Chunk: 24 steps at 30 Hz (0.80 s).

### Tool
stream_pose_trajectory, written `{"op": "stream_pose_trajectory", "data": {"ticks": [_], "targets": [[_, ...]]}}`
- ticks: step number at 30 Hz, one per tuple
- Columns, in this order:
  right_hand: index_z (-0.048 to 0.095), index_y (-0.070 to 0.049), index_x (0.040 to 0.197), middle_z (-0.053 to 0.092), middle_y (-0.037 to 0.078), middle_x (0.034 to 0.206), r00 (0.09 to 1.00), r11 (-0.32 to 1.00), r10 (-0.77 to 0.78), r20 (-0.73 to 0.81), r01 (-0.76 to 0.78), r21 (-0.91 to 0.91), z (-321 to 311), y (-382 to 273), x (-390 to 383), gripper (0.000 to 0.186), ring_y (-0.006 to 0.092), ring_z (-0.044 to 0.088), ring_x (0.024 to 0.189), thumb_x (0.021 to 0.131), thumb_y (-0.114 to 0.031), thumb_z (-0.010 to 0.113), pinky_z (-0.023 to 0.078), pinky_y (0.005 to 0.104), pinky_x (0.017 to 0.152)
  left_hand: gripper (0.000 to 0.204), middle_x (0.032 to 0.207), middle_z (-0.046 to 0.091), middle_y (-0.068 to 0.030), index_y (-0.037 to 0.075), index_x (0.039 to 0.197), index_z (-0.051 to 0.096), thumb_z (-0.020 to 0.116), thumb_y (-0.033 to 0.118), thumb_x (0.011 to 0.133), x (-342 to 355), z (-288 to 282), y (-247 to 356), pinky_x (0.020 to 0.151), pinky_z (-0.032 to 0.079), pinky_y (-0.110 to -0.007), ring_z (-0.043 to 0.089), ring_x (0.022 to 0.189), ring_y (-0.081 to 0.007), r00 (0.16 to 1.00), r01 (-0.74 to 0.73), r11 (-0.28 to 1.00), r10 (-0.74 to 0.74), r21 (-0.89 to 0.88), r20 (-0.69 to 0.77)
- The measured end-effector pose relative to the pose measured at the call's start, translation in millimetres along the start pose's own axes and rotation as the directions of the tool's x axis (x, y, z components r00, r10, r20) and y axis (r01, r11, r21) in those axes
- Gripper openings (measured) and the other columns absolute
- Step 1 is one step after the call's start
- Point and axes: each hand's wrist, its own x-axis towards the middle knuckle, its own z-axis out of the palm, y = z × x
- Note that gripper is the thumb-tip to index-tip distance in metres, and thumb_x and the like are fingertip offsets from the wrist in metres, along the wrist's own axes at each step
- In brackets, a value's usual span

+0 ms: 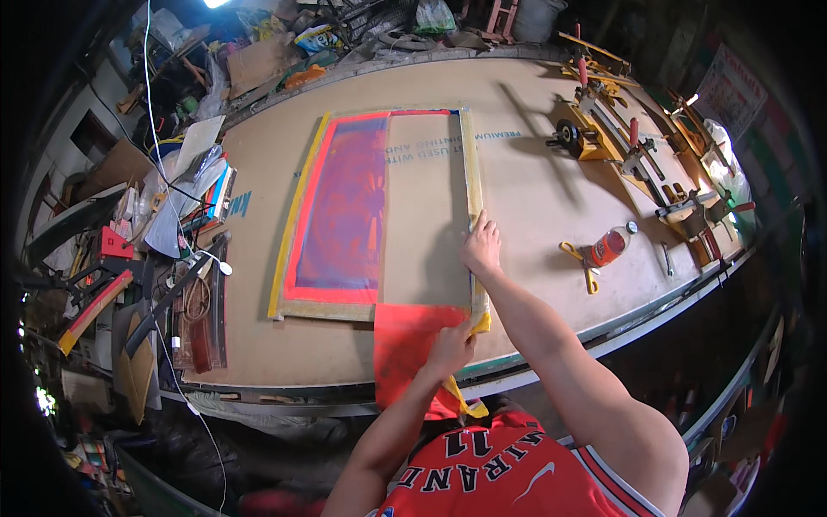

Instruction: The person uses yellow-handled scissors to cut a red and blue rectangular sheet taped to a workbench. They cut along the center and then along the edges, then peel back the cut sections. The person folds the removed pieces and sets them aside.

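Note:
A rectangular screen-printing frame [336,312] lies on the board-topped table. Purple-and-red mesh [345,202] covers its left half; through the right half the tan board shows. A loose red mesh sheet [401,345] with yellow edging hangs over the near side toward my lap. At the near right corner, my left hand [450,349] is closed on the yellow edge of this sheet; its fingertips are partly hidden. Farther up, my right hand [482,244] grips the frame's right bar, fingers bent over it.
Right of the frame lie yellow-handled scissors [579,258] beside a bottle of red drink [610,246]. Metal-and-yellow clamping equipment [603,129] stands at the far right. Papers [194,189], a white cable [185,379] and tools crowd the left edge. Clutter is piled behind the table.

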Motion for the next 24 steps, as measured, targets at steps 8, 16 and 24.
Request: {"op": "stream_pose_trajectory", "data": {"ticks": [8,16,24], "targets": [[0.040,0.007,0.140,0.058,0.022,0.115,0.998,0.917,-0.054,0.027,0.039,0.396,-23,58,-23,0.066,0.0299,0.059,0.105,0.087,-0.020,0.069,0.049,0.0397,0.094,0.024,0.115,0.054,-0.0120,0.006,0.104,0.065,0.066,0.017,0.083,7,-34,51,0.089,0.047,-0.041,0.055,0.109,-0.0303,0.994,0.028,0.714,-0.094,0.700,0.056],[0.055,0.001,0.124,0.067,0.008,0.098,0.963,0.731,-0.245,0.114,0.106,0.674,-58,79,-139,0.053,0.0153,0.064,0.085,0.073,0.011,0.066,0.055,0.0304,0.079,0.017,0.105,0.059,-0.0122,0.004,0.099,0.065,0.058,0.004,0.084,39,1,20,0.083,0.049,-0.048,0.060,0.102,-0.0320,0.987,-0.126,0.834,0.160,0.537,-0.017],[0.055,0.000,0.124,0.068,0.012,0.100,0.979,0.735,-0.203,0.004,0.150,0.661,-66,86,-130,0.049,0.0215,0.069,0.087,0.077,0.009,0.064,0.057,0.0339,0.081,0.020,0.091,0.067,-0.0195,-0.001,0.091,0.068,0.055,-0.004,0.076,95,1,1,0.079,0.052,-0.046,0.065,0.088,-0.0376,0.957,-0.281,0.960,0.282,0.025,-0.067]]}}
